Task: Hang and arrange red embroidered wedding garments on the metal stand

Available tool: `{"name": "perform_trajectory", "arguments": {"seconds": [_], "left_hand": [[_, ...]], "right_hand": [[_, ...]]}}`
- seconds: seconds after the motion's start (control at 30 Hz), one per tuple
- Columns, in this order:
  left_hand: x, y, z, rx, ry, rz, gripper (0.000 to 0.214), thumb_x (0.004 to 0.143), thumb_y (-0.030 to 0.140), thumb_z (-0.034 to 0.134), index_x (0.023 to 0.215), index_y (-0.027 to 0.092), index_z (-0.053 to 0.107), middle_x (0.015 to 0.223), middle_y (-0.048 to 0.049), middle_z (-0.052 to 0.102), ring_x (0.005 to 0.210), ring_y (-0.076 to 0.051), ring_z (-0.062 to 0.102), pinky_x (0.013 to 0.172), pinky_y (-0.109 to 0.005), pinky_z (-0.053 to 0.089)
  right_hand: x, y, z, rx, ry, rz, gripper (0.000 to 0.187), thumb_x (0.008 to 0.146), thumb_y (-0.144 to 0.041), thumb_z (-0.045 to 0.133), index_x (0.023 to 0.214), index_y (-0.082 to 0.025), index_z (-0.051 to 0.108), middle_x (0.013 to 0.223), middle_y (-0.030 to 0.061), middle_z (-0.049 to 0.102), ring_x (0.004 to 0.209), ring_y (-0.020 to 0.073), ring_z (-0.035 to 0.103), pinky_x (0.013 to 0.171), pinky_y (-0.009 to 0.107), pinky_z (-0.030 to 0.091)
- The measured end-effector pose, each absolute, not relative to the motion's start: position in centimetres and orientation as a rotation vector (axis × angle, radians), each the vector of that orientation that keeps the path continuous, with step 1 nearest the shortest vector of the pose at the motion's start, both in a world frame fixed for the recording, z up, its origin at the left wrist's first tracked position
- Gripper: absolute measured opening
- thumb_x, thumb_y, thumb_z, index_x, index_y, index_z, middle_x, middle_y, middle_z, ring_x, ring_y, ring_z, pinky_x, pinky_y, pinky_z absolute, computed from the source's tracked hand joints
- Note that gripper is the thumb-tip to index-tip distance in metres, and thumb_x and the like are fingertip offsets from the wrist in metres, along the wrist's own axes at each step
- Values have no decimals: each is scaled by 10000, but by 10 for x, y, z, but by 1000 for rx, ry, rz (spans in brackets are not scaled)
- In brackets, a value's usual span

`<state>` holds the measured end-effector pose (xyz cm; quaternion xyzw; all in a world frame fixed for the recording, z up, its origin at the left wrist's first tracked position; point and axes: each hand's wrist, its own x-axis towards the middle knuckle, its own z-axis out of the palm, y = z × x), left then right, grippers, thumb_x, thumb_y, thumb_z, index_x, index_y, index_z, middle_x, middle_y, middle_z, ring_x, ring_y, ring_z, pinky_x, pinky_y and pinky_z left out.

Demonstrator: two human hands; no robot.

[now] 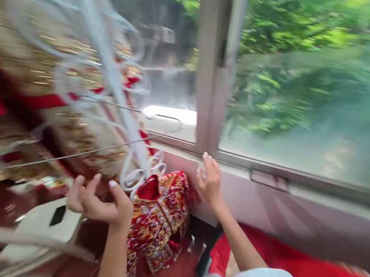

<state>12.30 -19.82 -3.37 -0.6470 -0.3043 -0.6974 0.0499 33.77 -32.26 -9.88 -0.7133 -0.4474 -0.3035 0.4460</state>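
Note:
My left hand (99, 202) is raised palm-up with loosely curled, parted fingers, just below a bundle of white plastic hangers (111, 80). The hangers carry gold and red embroidered garments (27, 74), and their hooks (140, 175) hang right next to my thumb. I see nothing gripped in that hand. My right hand (209, 182) is lifted with its fingers stretched out, close to the window sill (265, 198) and holding nothing. A folded red and gold garment (158, 216) lies between my two hands. The whole view is smeared by motion.
A window with a grey frame post (214, 65) fills the back, with green trees outside. A white plastic chair (35, 232) stands at lower left. Red cloth (307, 270) lies at lower right. A thin wire (78, 154) runs across the garments.

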Motion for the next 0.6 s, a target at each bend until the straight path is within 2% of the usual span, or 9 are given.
{"name": "perform_trajectory", "arguments": {"seconds": [0.07,0.17,0.23,0.3,0.37,0.43,0.5,0.6], "left_hand": [[182,-238,-71,-2196,-685,-2162,300,765,222,563,1057,154,565,1163,-156,526,1169,-285,438,1001,-490,335],[268,-308,-124,-3020,-305,-1972,170,814,223,518,943,160,608,1070,-122,590,1074,-242,518,948,-429,402],[314,-359,-151,-3581,106,-1545,174,856,243,464,892,166,617,994,-93,628,991,-205,562,904,-377,434],[347,-411,-172,-3929,572,-892,231,887,275,414,861,169,618,918,-70,656,915,-183,591,852,-335,456],[368,-461,-187,-3988,950,-250,287,906,308,377,859,164,621,898,-64,669,875,-171,605,821,-306,464],[381,-510,-199,-3850,1214,184,308,914,313,357,887,157,622,930,-65,670,879,-160,607,828,-285,461],[391,-556,-209,-3688,1379,408,277,906,279,374,929,151,619,983,-65,666,920,-150,601,869,-265,447],[403,-620,-219,-3535,1481,550,232,872,251,440,993,148,609,1064,-77,650,1012,-162,578,932,-269,417]], "right_hand": [[348,-375,-151,-1984,-928,-563,503,858,-204,404,1359,-159,403,1367,103,457,1258,206,406,1037,398,349],[364,-476,-209,-2265,-489,-355,445,807,-192,444,1239,-149,539,1305,102,522,1199,218,472,1006,387,387],[364,-554,-227,-2364,-148,-358,409,795,-200,445,1174,-138,586,1238,107,574,1140,223,519,999,385,392],[352,-628,-234,-2394,165,-437,397,804,-218,421,1146,-123,598,1181,123,605,1082,233,552,982,398,398],[334,-693,-236,-2380,438,-520,402,806,-233,405,1137,-109,597,1150,145,612,1052,250,560,968,417,394],[315,-746,-238,-2337,683,-584,406,791,-240,411,1126,-105,596,1159,157,602,1067,263,543,974,423,373],[300,-787,-245,-2277,886,-626,416,767,-234,426,1125,-97,587,1193,165,578,1111,269,509,998,418,336],[287,-834,-260,-2155,1145,-652,471,721,-251,494,1155,-75,548,1244,187,530,1174,289,453,1032,431,273]]}}
